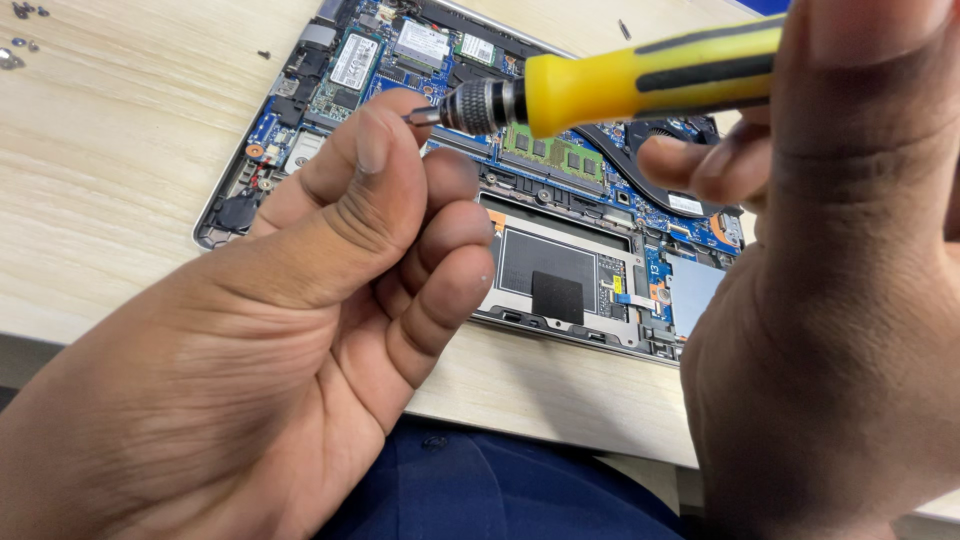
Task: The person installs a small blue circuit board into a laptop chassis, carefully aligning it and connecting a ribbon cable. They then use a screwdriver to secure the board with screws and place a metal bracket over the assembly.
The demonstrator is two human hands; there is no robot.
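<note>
Yellow-and-black plastic screwdriver [640, 80] gripped in right hand [840, 300]; left hand [330, 300] fingertips pinch its metal tip above opened laptop [560, 230].

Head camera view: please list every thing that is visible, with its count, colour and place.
Screwdriver: one, yellow and black handle, metal collar, held up over the laptop.
Opened laptop: one, silver frame, blue circuit boards, on the table.
Memory module: one, green, mid-board.
Loose screws: several, dark, far left corner.
Table: one, light wood.
Left hand: fingertips pinching the screwdriver tip.
Right hand: gripping the handle.
</note>
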